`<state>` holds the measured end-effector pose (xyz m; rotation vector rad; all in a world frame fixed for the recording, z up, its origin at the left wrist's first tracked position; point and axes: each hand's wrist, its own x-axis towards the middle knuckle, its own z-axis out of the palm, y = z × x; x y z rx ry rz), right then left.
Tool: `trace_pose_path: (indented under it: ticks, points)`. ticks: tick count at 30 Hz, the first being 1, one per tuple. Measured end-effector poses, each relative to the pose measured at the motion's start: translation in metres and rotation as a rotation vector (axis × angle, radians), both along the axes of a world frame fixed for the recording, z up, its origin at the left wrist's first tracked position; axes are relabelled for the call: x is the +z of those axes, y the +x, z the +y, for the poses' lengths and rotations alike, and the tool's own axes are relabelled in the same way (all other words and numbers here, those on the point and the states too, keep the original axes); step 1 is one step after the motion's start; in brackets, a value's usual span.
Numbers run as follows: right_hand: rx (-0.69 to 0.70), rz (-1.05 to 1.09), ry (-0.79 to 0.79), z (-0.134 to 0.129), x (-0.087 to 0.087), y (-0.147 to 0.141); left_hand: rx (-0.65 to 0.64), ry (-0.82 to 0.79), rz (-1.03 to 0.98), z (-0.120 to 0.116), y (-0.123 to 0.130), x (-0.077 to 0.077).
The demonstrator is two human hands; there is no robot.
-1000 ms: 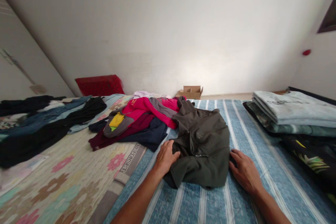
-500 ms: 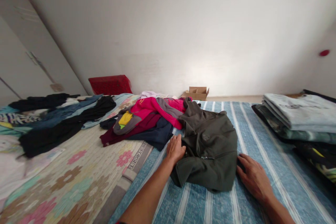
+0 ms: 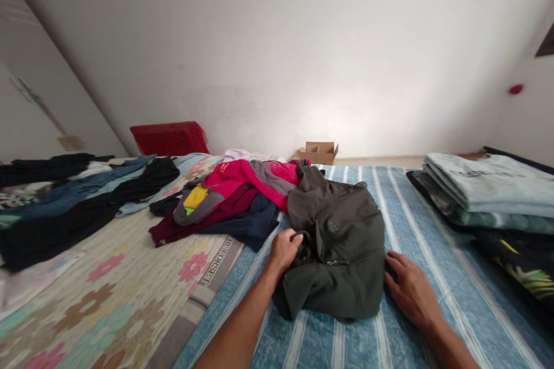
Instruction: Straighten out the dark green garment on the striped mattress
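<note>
A dark olive jacket (image 3: 341,242) lies crumpled on the blue striped sheet (image 3: 318,337), with a zip showing near its middle. My left hand (image 3: 284,251) pinches the jacket's left edge, thumb and fingers closed on the cloth. At the opposite edge, my right hand (image 3: 409,285) rests on the sheet with its fingers stretched out, the tips touching or very close to the fabric. A pink and grey jacket (image 3: 231,179) lies heaped against the olive one's upper left side, over maroon and navy clothes.
Folded clothes (image 3: 476,184) are stacked at the right. Black trousers (image 3: 95,207) and other loose garments spread over the flowered sheet (image 3: 134,294) at the left. A cardboard box (image 3: 319,153) and a red case (image 3: 169,137) stand by the wall.
My left hand has lifted the jacket's left edge slightly, raising a fold. My right hand stays by the right edge. The view has turned a little to the right.
</note>
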<state>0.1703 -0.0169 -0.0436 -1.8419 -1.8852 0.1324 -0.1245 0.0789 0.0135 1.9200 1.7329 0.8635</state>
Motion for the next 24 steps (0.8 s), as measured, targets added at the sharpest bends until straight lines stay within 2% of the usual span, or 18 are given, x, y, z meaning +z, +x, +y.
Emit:
trace_pose_path:
  ticks: [5, 10, 12, 18, 24]
  points:
    - [0.003, -0.005, -0.025, 0.000, 0.006, -0.002, -0.080, -0.049, -0.199, -0.005, -0.004, 0.007]
    - [0.011, 0.010, -0.025, -0.001, 0.013, -0.004, -0.126, -0.275, -0.739, -0.011, -0.005, 0.016]
    - [0.011, 0.014, -0.026, -0.002, 0.015, -0.005, -0.164, -0.331, -0.856, -0.014, -0.005, 0.018]
    - [0.014, 0.030, -0.027, -0.002, 0.016, -0.006, -0.298, -0.419, -0.964, -0.024, 0.000, 0.022]
    - [0.010, 0.052, -0.037, -0.001, 0.015, -0.006, -0.445, -0.522, -0.860, -0.035, 0.011, 0.022]
